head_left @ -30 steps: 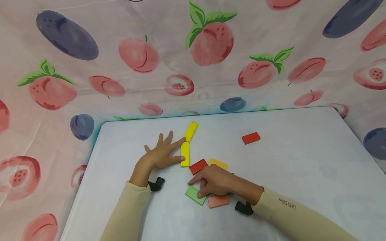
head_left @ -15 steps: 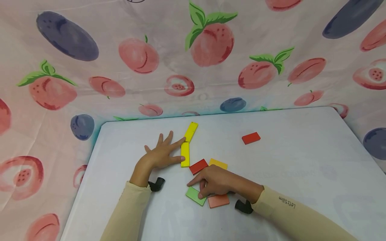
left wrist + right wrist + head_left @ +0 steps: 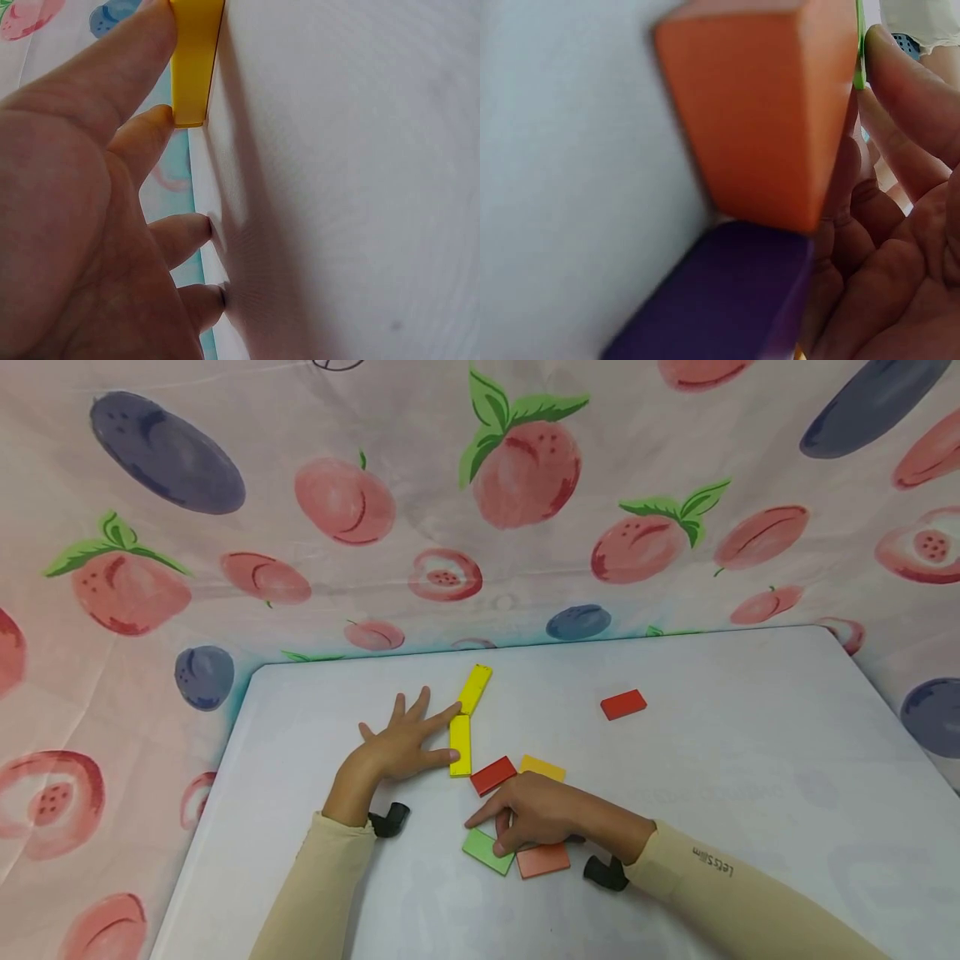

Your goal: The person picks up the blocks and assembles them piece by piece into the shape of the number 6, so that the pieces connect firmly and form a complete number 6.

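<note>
My left hand [image 3: 400, 748] spreads its fingers on the board. Its thumb rests on a yellow block [image 3: 461, 732], and its index fingertip touches where that block meets a second yellow block [image 3: 477, 685]. The left wrist view shows the thumb against the yellow block [image 3: 193, 67]. Near the middle, my right hand [image 3: 536, 810] lays its thumb on a light green block [image 3: 483, 853], with the index finger stretched to that block's upper corner. The other fingers fold under the palm. Beside the green block lies a salmon-orange block [image 3: 544, 861].
A red block [image 3: 492, 775] and an amber block [image 3: 543, 767] lie just beyond the right hand. A purple block [image 3: 720, 292] abuts the orange one in the right wrist view. Another red block [image 3: 623, 704] lies apart. Fruit-printed cloth [image 3: 525, 568] hangs behind the white board [image 3: 712, 860].
The green block has shifted very slightly toward the near side under the right thumb and index finger. The left hand and the yellow blocks stay in place.
</note>
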Action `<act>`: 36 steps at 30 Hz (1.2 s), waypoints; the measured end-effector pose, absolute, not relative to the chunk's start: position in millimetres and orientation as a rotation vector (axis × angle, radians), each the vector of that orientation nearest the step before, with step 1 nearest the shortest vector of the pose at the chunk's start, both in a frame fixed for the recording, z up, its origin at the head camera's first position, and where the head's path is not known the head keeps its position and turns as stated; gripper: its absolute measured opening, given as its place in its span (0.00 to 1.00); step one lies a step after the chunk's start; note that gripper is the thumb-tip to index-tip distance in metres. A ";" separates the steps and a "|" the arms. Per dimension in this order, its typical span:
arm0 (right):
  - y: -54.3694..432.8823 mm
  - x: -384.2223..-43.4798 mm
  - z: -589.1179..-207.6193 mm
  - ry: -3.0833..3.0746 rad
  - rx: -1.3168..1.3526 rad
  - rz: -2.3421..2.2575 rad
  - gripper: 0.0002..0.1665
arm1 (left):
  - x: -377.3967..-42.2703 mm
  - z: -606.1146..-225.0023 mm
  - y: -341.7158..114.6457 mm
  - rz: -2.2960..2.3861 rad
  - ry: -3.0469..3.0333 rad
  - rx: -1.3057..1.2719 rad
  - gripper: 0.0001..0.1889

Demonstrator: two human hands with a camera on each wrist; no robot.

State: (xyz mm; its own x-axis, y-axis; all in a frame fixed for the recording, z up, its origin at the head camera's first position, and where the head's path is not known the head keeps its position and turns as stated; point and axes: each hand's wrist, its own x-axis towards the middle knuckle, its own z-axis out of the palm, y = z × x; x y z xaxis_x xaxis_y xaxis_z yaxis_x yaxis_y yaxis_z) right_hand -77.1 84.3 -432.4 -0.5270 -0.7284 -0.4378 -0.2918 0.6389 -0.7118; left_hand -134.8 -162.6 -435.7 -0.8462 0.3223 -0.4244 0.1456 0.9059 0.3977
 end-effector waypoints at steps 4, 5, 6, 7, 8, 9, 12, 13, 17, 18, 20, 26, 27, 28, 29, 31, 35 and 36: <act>84.1 -77.5 -432.5 2.106 -0.796 -0.745 0.25 | -134.5 -435.4 -163.1 0.485 2.574 0.342 0.41; 83.9 -77.6 -432.5 2.107 -0.795 -0.744 0.25 | -134.5 -435.3 -163.1 0.485 2.574 0.343 0.41; 83.7 -77.7 -432.6 2.107 -0.794 -0.744 0.25 | -134.4 -435.3 -163.2 0.484 2.574 0.343 0.41; 83.5 -77.8 -432.7 2.106 -0.793 -0.744 0.25 | -134.3 -435.2 -163.2 0.482 2.575 0.342 0.42; 83.2 -77.8 -432.5 2.106 -0.792 -0.744 0.25 | -134.3 -435.2 -163.3 0.482 2.575 0.342 0.42; 83.0 -77.9 -432.2 2.105 -0.789 -0.745 0.25 | -134.2 -435.4 -163.3 0.483 2.574 0.342 0.42; 82.7 -77.8 -431.9 2.108 -0.789 -0.745 0.24 | -134.1 -435.7 -163.4 0.483 2.575 0.342 0.42; 82.6 -77.5 -431.7 2.109 -0.788 -0.746 0.24 | -134.1 -435.9 -163.5 0.484 2.575 0.342 0.42; 82.2 -77.4 -432.4 2.119 -0.783 -0.744 0.24 | -134.2 -436.8 -164.1 0.484 2.579 0.343 0.42; 82.1 -77.3 -432.7 2.121 -0.782 -0.744 0.24 | -134.2 -437.1 -164.3 0.485 2.580 0.344 0.42; 82.0 -77.4 -433.6 2.123 -0.783 -0.740 0.24 | -134.3 -437.6 -164.7 0.486 2.580 0.345 0.42; 84.6 -77.7 -433.9 2.127 -0.784 -0.769 0.26 | -134.3 -438.1 -164.9 0.485 2.582 0.345 0.41; 85.6 -78.0 -433.3 2.130 -0.787 -0.780 0.26 | -134.3 -438.0 -164.8 0.484 2.582 0.345 0.41; 86.8 -78.3 -432.5 2.137 -0.789 -0.791 0.26 | -134.4 -438.0 -164.8 0.483 2.583 0.345 0.41; 88.3 -78.7 -431.4 2.148 -0.794 -0.799 0.26 | -134.4 -438.0 -164.8 0.482 2.583 0.346 0.41; 91.8 -79.9 -428.5 2.179 -0.804 -0.815 0.24 | -134.6 -438.1 -164.7 0.483 2.582 0.346 0.41; 101.1 -84.5 -418.7 2.242 -0.771 -0.874 0.20 | -135.0 -438.4 -164.9 0.488 2.577 0.345 0.41; 104.1 -86.1 -415.8 2.258 -0.757 -0.897 0.19 | -135.1 -438.5 -165.0 0.490 2.576 0.345 0.41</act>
